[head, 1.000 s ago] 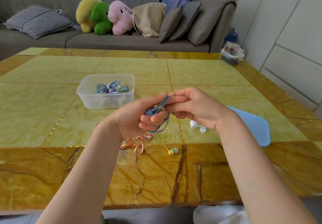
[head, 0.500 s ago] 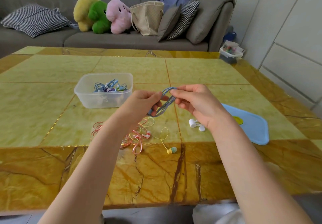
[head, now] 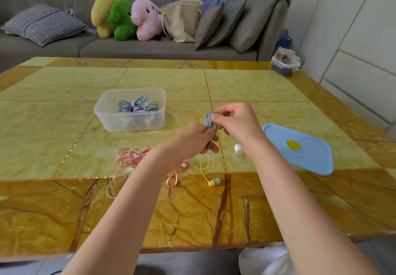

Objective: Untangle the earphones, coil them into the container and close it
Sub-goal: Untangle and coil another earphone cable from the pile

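Single head camera, worn by me: looks forward and down across the table (head: 246,86), close over my forearms, sofa (head: 150,47) far.

Three plush toys (head: 126,16) and a tote bag (head: 182,20) sit on the sofa (head: 53,47).

Blue earphone coil (head: 211,120) upright; container (head: 130,112) open.

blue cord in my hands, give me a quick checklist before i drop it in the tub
1. Blue cord coiled in a bundle: ok.
2. Left hand and right hand both pinch it: ok.
3. Its loose end tucked in: cannot tell.
4. Tub open, room beside the cords inside: ok.
5. Lid off, lying to the right: ok.
6. Pink cord and yellow cord coiled: not ok, loose on table.
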Tool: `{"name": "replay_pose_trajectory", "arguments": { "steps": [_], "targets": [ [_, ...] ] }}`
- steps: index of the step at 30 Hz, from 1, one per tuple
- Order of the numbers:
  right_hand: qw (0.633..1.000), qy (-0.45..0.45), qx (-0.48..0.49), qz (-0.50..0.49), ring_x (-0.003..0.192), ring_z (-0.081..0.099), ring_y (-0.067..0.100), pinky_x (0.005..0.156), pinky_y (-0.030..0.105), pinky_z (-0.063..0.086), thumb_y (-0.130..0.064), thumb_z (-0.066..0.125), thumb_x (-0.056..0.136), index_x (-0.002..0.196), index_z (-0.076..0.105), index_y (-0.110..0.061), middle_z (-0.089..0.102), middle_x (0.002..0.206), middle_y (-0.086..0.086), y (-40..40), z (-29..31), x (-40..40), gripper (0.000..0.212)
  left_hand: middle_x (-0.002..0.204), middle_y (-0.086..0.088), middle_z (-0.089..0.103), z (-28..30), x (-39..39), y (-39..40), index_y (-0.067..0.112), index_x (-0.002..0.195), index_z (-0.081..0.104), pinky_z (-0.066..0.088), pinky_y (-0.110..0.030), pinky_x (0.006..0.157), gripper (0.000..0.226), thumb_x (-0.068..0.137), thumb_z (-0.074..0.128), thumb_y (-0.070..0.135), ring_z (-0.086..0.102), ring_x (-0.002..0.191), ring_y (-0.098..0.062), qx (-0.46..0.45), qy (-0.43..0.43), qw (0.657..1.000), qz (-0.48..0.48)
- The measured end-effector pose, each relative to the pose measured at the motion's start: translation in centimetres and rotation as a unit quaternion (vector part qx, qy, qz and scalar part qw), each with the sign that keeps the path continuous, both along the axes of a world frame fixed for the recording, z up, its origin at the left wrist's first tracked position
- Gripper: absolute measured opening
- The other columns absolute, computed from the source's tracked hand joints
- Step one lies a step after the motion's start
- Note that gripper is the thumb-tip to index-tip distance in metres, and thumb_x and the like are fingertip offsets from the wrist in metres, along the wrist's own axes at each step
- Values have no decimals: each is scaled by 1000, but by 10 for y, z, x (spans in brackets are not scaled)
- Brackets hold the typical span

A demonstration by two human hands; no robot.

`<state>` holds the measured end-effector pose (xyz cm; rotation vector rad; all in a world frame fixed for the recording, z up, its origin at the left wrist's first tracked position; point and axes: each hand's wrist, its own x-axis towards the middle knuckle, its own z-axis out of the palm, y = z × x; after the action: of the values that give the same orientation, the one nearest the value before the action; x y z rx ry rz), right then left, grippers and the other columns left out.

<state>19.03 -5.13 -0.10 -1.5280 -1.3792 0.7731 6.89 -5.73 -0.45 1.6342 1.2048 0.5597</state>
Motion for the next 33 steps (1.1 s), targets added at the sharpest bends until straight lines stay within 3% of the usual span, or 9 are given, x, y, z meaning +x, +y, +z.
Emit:
{"name": "replay_pose_trajectory", "arguments": {
  "steps": [2, 5, 9, 13, 19, 22, 25, 28, 33],
  "targets": [
    [1000, -13, 1, 7, 49, 49, 2, 52, 16, 38, -10, 66, 83, 82, 69, -7, 58, 60, -2, -1, 0, -2, 4, 63, 2, 52, 2, -4, 0, 0, 99, 60, 36, -16, 57, 30, 101, 33, 14, 42, 61, -11, -10, 7, 1000, -12],
    [1000, 5, 1, 12, 49, 47, 3, 53, 17, 38, -9, 66, 82, 84, 69, -5, 57, 61, -1, -2, 1, -2, 5, 65, 0, 44, 4, -8, 0, 5, 87, 57, 34, -8, 48, 28, 100, 33, 11, 37, 57, -9, -22, -12, 999, -27],
    [994, 100, -28, 36, 54, 49, 9, 52, 18, 41, -2, 66, 81, 78, 66, -8, 59, 65, 4, -2, 4, 0, 6, 66, 1, 43, 3, -11, -1, 11, 77, 50, 35, -9, 50, 28, 100, 35, 11, 37, 58, -9, -54, -75, 995, -22],
    [965, 229, -79, 100, 58, 59, 4, 55, 11, 48, -1, 67, 80, 96, 66, -5, 65, 75, 4, -2, 10, 10, 17, 64, 1, 44, 3, -17, -1, 10, 77, 50, 35, -12, 52, 26, 99, 37, 11, 38, 60, -9, -102, -165, 981, -20],
    [934, 247, -152, 206, 65, 62, 10, 69, 17, 52, -9, 66, 74, 99, 66, 0, 67, 76, 6, -9, 10, 16, 27, 65, 2, 46, 4, -15, -5, 8, 80, 51, 36, -12, 48, 23, 98, 37, 7, 41, 58, -6, -135, -187, 970, -76],
    [945, 222, -153, 184, 63, 61, 8, 64, 16, 52, -6, 68, 75, 87, 65, -7, 66, 73, 3, -9, 8, 20, 13, 64, 2, 46, 5, -14, -6, 8, 81, 51, 36, -11, 48, 22, 98, 37, 7, 40, 57, -6, -131, -151, 976, -82],
    [966, 133, -154, 160, 55, 55, 7, 52, 14, 46, -8, 71, 76, 80, 65, -8, 64, 68, 2, -9, 5, 21, 7, 66, 1, 42, 2, -8, -4, 11, 77, 48, 33, -11, 49, 27, 99, 34, 10, 36, 57, -7, -66, -7, 995, -69],
    [973, 81, -153, 155, 54, 54, 8, 51, 15, 44, -14, 74, 75, 81, 66, -7, 64, 72, 5, -10, 3, 18, 13, 68, 2, 42, -4, -3, -2, 11, 79, 48, 31, -17, 54, 27, 100, 31, 13, 36, 59, -10, -10, 116, 991, -65],
    [978, 77, -120, 151, 49, 55, 4, 50, 15, 45, -4, 71, 78, 79, 65, -7, 61, 68, 6, -7, 0, 18, 7, 67, 3, 43, -6, 0, 0, 10, 86, 51, 31, -24, 58, 25, 100, 30, 14, 36, 60, -11, 32, 130, 989, -58]
  ]
}}
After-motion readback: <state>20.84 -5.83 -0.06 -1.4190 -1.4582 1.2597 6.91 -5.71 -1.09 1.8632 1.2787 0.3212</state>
